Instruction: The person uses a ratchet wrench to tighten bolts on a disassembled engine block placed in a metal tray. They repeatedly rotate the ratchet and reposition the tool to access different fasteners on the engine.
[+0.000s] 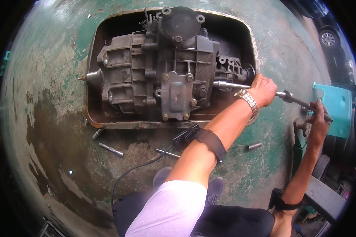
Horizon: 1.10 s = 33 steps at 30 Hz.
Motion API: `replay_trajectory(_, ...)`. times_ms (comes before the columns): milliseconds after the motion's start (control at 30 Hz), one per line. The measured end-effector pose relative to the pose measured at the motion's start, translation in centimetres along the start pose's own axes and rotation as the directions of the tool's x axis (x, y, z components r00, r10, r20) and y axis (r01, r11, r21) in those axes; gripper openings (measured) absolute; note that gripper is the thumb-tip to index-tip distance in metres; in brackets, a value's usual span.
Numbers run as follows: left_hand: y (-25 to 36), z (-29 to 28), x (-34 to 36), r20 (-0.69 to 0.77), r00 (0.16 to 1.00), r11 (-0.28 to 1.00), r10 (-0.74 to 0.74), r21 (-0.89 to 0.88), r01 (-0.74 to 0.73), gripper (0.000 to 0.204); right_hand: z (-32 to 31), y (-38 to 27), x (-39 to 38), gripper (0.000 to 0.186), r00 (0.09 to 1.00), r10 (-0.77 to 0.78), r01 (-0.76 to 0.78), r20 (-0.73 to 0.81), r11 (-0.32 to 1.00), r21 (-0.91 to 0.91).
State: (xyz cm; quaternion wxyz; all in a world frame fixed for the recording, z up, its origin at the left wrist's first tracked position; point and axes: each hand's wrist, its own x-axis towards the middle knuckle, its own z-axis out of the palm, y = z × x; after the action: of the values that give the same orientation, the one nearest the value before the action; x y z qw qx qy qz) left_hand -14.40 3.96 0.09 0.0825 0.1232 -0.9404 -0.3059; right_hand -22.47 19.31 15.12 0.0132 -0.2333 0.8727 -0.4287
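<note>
Beside gearbox, left hand, right hand: fingers gripping metal rod; cover plate bears mark.

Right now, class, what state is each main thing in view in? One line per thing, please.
Left hand: grip closed around the steel bar.
Right hand: grip closed near the bar's outer end.
Steel bar: slanting, held by both hands.
Gearbox: resting in the tray.
Cover plate: bolted on.
Wristwatch: worn.
Floor: stained, paint worn.
Short tube: lying loose.
</note>
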Motion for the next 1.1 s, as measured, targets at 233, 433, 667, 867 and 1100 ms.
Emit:
replay_trajectory(233, -0.4, 1.3, -0.3, -0.074, 0.997, 1.000, 0.009, -0.020, -0.011, 0.014, 0.0, 2.5, -2.8, 0.029, 0.999, -0.018, 0.023, -0.032, 0.986, 0.165)
replay_trajectory(433, -0.4, 1.1, -0.2, -0.073, 0.997, 1.000, 0.024, -0.019, -0.025, 0.011, -0.2, 2.3, -3.2, 0.028, 0.999, -0.023, 0.027, -0.029, 0.989, 0.148)
replay_trajectory(667, -0.4, 0.8, -0.5, -0.063, 0.998, 1.000, 0.014, -0.011, -0.015, 0.017, -0.7, 3.1, -5.3, 0.029, 0.998, -0.046, 0.045, 0.035, 0.999, 0.023)
replay_trajectory(867, -0.5, 0.9, -0.7, -0.075, 0.996, 0.999, 0.038, -0.007, -0.039, 0.014, -3.4, 3.9, -8.4, 0.038, 0.950, -0.067, 0.030, 0.306, 0.992, 0.125)
replay_trajectory(1100, -0.5, 0.8, -1.1, -0.094, 0.995, 0.999, 0.039, -0.021, -0.041, 0.014, -7.3, 3.5, -7.9, 0.096, 0.687, 0.003, -0.322, 0.726, 0.898, 0.301)
